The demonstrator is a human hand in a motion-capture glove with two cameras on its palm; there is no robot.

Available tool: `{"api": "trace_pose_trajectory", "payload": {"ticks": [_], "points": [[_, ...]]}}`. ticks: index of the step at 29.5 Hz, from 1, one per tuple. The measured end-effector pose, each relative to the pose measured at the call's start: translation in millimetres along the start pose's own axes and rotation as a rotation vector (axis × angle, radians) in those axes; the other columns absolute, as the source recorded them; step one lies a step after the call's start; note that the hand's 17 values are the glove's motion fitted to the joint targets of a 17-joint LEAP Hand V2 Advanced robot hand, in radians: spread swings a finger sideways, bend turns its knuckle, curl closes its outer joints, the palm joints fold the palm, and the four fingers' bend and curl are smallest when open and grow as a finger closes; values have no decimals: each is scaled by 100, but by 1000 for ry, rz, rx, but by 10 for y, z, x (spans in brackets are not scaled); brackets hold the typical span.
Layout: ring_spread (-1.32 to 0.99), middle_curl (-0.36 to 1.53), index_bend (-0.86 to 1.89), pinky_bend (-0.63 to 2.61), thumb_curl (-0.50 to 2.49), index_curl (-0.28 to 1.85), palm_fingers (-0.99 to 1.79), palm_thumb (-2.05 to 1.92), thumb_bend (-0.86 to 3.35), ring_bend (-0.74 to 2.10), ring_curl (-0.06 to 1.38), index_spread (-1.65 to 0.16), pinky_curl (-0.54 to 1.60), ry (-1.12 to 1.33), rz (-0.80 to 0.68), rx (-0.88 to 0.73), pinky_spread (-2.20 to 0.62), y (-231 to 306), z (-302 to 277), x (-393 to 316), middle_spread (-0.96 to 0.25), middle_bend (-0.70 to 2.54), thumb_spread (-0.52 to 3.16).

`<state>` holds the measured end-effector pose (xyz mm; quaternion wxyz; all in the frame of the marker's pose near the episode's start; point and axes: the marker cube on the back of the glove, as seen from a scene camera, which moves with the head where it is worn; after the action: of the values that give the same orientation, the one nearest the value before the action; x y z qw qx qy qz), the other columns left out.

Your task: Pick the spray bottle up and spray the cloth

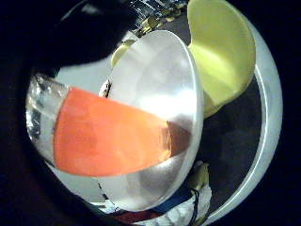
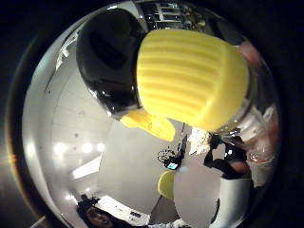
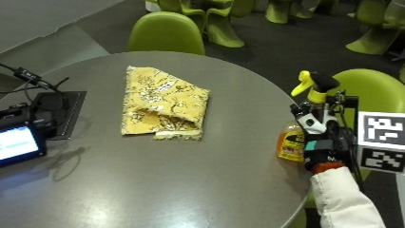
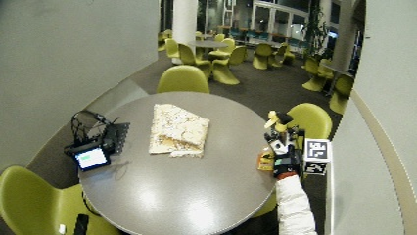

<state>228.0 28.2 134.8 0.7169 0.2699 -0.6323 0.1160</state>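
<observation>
Gloved right hand (image 3: 323, 149) grips spray bottle (image 3: 297, 135) at table (image 3: 190, 180) edge

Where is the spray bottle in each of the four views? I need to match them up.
Outside view: spray bottle at the table's edge, gripped by the hand.
Wide outside view: same spot, beside the green chair.
Little finger side palm view: its orange label fills the middle.
Thumb side palm view: its ribbed yellow collar close up.
Shared landmark: the round grey table.
</observation>
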Motion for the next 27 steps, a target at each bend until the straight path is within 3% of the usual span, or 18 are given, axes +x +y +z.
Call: {"api": "trace_pose_trajectory", "payload": {"ticks": [4, 11, 27], "points": [[-19, 44, 23, 38, 52, 37, 107, 100, 7, 45, 39, -25, 25, 134, -82, 49, -7, -109, -106, -270, -10, 41, 70], [-19, 47, 20, 38, 56, 43, 109, 105, 4, 46, 45, -23, 33, 721, -362, 87, -15, -548, -85, -1462, -9, 39, 64], [-20, 52, 21, 27, 64, 50, 111, 112, -2, 41, 48, -22, 37, 1470, -581, 181, -21, -855, 176, -2417, -11, 37, 51]]}}
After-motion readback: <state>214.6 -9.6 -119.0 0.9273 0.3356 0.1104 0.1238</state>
